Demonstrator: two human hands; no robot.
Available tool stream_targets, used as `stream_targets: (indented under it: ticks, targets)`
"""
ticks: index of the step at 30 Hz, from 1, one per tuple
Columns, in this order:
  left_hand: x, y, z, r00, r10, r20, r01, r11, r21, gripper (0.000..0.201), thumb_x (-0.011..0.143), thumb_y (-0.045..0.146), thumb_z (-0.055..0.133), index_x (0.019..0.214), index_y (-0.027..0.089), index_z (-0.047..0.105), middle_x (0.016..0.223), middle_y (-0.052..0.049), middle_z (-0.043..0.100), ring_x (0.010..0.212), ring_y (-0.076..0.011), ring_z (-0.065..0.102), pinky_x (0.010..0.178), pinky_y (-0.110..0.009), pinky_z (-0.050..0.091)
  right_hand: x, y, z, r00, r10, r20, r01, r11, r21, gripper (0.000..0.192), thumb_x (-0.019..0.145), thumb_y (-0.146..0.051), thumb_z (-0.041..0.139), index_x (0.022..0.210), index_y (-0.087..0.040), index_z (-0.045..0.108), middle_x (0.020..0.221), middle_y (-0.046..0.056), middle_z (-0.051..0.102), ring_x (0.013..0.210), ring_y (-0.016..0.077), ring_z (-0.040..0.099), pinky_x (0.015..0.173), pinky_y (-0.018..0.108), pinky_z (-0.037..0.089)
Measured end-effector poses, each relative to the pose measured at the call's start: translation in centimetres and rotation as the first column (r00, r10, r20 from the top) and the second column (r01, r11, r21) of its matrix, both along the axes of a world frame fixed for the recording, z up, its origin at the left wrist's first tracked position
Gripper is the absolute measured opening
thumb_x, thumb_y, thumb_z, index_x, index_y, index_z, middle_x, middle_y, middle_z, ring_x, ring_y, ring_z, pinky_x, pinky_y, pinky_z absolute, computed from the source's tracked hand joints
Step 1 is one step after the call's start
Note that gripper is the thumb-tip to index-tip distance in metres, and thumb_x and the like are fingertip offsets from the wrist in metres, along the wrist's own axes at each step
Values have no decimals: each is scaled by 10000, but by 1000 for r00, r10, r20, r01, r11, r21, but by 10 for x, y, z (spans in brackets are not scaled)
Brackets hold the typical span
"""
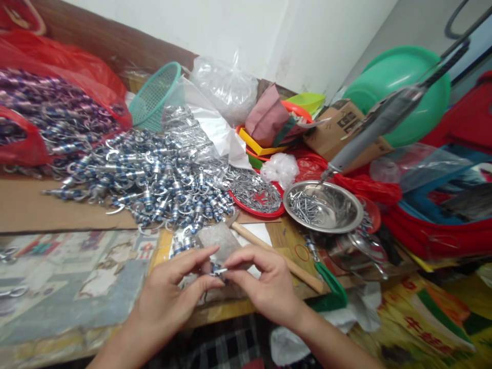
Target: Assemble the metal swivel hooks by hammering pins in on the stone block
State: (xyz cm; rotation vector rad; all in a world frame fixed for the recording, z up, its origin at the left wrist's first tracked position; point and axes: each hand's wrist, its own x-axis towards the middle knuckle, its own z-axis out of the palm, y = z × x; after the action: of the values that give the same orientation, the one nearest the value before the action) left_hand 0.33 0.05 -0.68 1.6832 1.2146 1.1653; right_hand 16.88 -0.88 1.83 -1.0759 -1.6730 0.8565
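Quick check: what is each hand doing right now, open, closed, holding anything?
Left hand: closed, fingertips pinching a small blue-and-silver part.
Right hand: closed, pinching the same part from the other side.

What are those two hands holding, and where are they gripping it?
A small blue-and-silver metal piece, pinched between the fingertips of the left hand and the right hand, one at each end. It is too small and blurred to identify further.

Beyond the hands, a steel bowl (323, 206) of screws is seen; further left, a teal basket (156, 95).
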Motion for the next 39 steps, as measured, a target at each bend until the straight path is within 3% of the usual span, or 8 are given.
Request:
stream_targets:
  ticks: [6, 10, 15, 23, 28, 32, 35, 39]
  targets:
    - [-4, -4, 15, 993, -102, 63, 109, 986, -125, 116, 693, 228, 654, 678, 271, 761, 693, -8, 712, 660, -168, 646, 593, -220, 486, 4, -7, -10, 1000, 10, 18, -13, 987, 162, 260, 708, -134, 680, 950, -200, 613, 800, 29, 685, 725, 151, 656, 667, 237, 550]
    - [-6, -4, 22, 994, -100, 47, 107, 974, -198, 113, 698, 284, 652, 630, 254, 737, 667, -4, 715, 642, -178, 643, 595, -236, 486, 14, -12, -14, 942, -1, 337, -189, 826, 531, 294, 784, -103, 582, 1061, -202, 588, 925, 88, 674, 831, 169, 645, 705, 264, 546]
    - [-4, -3, 26, 984, -147, -97, 139, 987, -83, 159, 744, 297, 606, 636, 246, 712, 659, -1, 685, 653, -169, 627, 616, -233, 470, 21, -10, -9, 892, -26, 452, -294, 725, 623, 273, 843, -92, 459, 1063, -143, 612, 900, 123, 690, 872, 194, 648, 715, 293, 547]
    - [-3, -7, 24, 993, -109, 55, 119, 961, -248, 105, 682, 297, 663, 745, 245, 729, 780, -16, 744, 757, -215, 671, 704, -274, 523, 15, -9, -10, 974, 23, 225, -122, 891, 437, 285, 770, -68, 585, 986, -221, 691, 887, 85, 695, 747, 155, 670, 632, 238, 558]
    - [0, -8, 9, 955, 35, 294, 119, 863, -491, 598, 514, 281, 786, 1080, 200, 613, 966, -49, 735, 859, -245, 675, 754, -321, 553, 10, -4, -9, 987, 67, 144, -92, 981, 173, 137, 732, -188, 675, 853, -210, 735, 750, 57, 701, 645, 151, 663, 568, 237, 541]
    - [1, -3, 4, 933, 32, 359, 171, 838, -518, 577, 601, 312, 742, 1132, 192, 552, 987, -63, 717, 907, -244, 666, 807, -349, 538, 19, 49, -2, 922, 39, 385, -82, 992, 93, 104, 778, -248, 631, 806, -219, 727, 790, 14, 714, 740, 136, 662, 676, 239, 535]
    - [1, 1, 10, 924, 33, 380, 190, 824, -534, 579, 621, 307, 732, 1150, 199, 524, 889, -46, 718, 896, -243, 666, 808, -352, 524, 33, 120, 0, 662, -307, 684, 203, 952, 231, 279, 896, -176, 427, 1056, -220, 651, 1073, 38, 667, 984, 143, 606, 866, 280, 469]
    - [0, 4, 19, 925, 26, 379, 216, 783, -583, 524, 629, 310, 723, 1101, 221, 514, 835, -23, 699, 836, -224, 672, 754, -324, 512, 46, 195, -9, 496, -328, 804, 272, 938, 215, 353, 814, -60, 453, 1107, -161, 622, 1106, 123, 639, 1041, 243, 573, 871, 352, 442]
